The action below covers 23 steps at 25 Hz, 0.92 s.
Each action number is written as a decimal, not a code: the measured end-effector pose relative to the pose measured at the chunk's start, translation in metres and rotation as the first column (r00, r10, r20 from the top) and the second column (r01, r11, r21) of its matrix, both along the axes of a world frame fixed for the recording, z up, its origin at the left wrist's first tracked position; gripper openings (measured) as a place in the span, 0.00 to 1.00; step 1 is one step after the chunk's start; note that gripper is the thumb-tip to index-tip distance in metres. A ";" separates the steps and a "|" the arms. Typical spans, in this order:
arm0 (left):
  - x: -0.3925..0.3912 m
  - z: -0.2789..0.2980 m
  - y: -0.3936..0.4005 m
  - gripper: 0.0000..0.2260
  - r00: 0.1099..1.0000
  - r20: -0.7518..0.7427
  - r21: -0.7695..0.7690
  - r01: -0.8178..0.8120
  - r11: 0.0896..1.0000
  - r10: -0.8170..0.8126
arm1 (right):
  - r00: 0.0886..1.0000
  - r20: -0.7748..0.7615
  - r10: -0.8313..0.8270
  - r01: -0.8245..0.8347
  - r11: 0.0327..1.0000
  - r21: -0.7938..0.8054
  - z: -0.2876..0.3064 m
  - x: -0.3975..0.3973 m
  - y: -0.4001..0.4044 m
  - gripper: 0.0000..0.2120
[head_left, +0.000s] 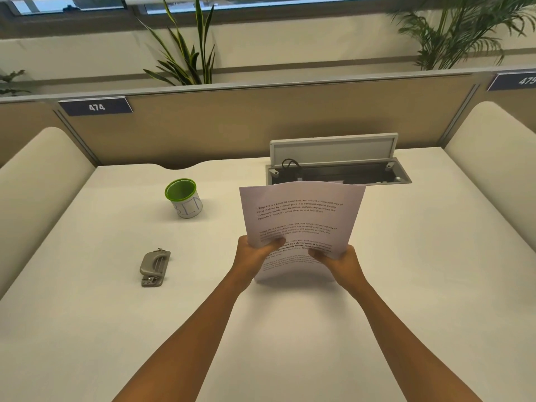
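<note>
Smooth cream desk (406,256), both hands (298,258) pinching thin curved printed sheets (301,216)

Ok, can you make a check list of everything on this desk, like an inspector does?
Surface: pale desk top, flat.
Job's things: printed sheets, held up, top edge curved.
Clutter: grey hole punch and green-rimmed cup, both left of the sheets.
Hands: left hand and right hand each grip the sheets low down.
Cables: one dark cable looped in the open hatch.
Surroundings: tan partition with label 474; plants behind.
</note>
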<state>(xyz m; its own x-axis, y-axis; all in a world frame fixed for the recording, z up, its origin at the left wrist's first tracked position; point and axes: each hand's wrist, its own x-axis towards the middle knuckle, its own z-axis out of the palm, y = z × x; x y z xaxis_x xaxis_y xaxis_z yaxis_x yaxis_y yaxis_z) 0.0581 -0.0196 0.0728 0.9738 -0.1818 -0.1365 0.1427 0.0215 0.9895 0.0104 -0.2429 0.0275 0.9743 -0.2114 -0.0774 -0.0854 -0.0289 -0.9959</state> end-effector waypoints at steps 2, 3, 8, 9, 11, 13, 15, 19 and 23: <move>0.001 -0.001 0.001 0.10 1.000 0.005 0.000 -0.009 1.000 0.009 | 1.000 0.014 -0.005 0.005 1.000 0.009 0.000 0.000 0.001 0.13; 0.001 -0.002 0.002 0.11 1.000 0.005 -0.002 -0.009 1.000 0.009 | 1.000 0.016 -0.007 0.007 1.000 0.009 0.000 -0.001 0.001 0.13; -0.007 -0.011 0.005 0.12 1.000 -0.019 0.015 0.006 1.000 -0.006 | 1.000 -0.018 -0.005 0.005 1.000 0.000 -0.009 -0.010 0.005 0.13; -0.008 -0.012 0.004 0.11 1.000 -0.022 0.018 0.009 1.000 -0.008 | 1.000 -0.020 -0.002 0.002 1.000 0.000 -0.009 -0.010 0.005 0.13; -0.008 -0.013 0.003 0.11 1.000 -0.025 0.022 0.007 1.000 -0.006 | 1.000 -0.029 -0.001 0.001 1.000 -0.009 -0.008 -0.010 0.004 0.13; -0.007 -0.012 0.004 0.12 0.999 -0.034 0.004 -0.016 1.000 0.016 | 0.999 -0.037 -0.019 0.019 1.000 -0.018 -0.006 -0.011 0.001 0.12; -0.006 -0.010 0.007 0.15 0.997 -0.057 -0.060 -0.059 0.996 0.056 | 0.997 -0.031 -0.075 0.075 0.997 0.001 -0.004 -0.014 -0.002 0.13; -0.006 -0.004 0.003 0.25 0.961 -0.206 -0.267 -0.236 0.934 0.184 | 0.967 -0.059 -0.246 0.254 0.937 0.239 -0.001 -0.021 0.001 0.21; -0.016 -0.001 -0.012 0.22 0.923 -0.357 -0.464 -0.311 0.829 0.146 | 0.977 -0.082 -0.195 0.208 0.827 0.522 0.010 -0.014 0.024 0.27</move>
<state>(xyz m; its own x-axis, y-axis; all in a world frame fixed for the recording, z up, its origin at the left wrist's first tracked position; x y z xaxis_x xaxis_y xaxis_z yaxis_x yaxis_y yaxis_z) 0.0422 -0.0319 0.0714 0.9240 -0.0819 -0.3736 0.3505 0.5725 0.7412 -0.0038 -0.2192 0.0377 0.9109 -0.3238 -0.2557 -0.0558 0.5174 -0.8539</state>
